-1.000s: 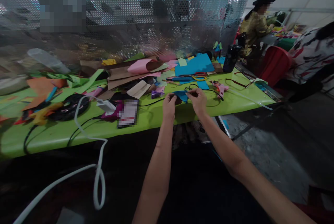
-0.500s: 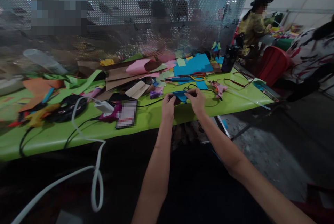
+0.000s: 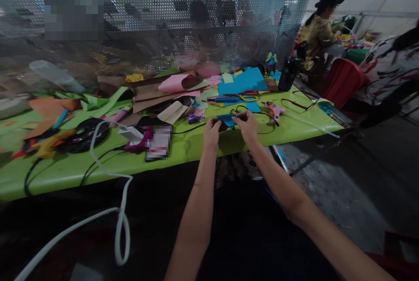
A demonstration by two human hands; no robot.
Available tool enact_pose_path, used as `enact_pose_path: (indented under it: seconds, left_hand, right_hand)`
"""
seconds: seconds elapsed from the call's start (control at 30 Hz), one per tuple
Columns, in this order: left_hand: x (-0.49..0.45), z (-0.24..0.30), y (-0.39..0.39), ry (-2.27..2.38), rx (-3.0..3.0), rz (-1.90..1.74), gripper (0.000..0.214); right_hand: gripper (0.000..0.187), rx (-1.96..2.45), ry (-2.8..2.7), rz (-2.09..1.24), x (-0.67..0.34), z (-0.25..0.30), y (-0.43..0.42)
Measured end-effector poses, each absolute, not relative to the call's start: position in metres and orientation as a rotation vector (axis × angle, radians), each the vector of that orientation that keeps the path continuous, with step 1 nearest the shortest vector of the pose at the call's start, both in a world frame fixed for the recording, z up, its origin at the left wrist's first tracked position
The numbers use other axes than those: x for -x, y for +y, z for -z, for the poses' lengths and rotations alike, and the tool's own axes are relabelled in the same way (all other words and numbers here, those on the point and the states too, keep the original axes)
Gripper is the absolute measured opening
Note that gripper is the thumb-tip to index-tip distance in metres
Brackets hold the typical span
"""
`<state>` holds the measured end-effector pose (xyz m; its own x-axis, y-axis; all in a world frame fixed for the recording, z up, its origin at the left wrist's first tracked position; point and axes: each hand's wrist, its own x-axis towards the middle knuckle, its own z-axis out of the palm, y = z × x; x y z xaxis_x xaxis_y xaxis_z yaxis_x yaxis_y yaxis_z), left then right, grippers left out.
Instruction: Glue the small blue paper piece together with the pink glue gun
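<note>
Both my hands pinch a small folded piece of blue paper (image 3: 227, 119) just above the green table (image 3: 196, 145). My left hand (image 3: 212, 131) grips its left end with closed fingers. My right hand (image 3: 247, 126) grips the right end between thumb and fingers. A black cord runs under the paper across the table.
Loose coloured paper sheets (image 3: 242, 81), brown card (image 3: 153, 93), scissors (image 3: 248, 96) and a pink glue gun (image 3: 275, 110) lie behind my hands. A phone (image 3: 159, 142), a charger with white cable (image 3: 122, 176) and a black reel (image 3: 85, 135) sit left. A perforated screen (image 3: 163, 15) backs the table. Other people sit at right.
</note>
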<state>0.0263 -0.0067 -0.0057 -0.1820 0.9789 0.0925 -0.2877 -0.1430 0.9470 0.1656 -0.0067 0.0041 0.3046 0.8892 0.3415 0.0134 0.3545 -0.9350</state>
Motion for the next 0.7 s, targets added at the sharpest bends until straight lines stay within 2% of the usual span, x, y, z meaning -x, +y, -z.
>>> enact_pose_path:
  seconds: [0.37,0.7]
  left_hand:
    - [-0.031,-0.004,-0.013,1.035,-0.986,-1.538,0.017]
    - [-0.03,-0.007,-0.016,1.065,-1.09,-1.617,0.028]
  right_hand:
    - [0.04,0.962,-1.064,-0.809,-0.167,-0.005,-0.005]
    - [0.041,0.933,-1.107,-0.823,-0.166,-0.003,-0.004]
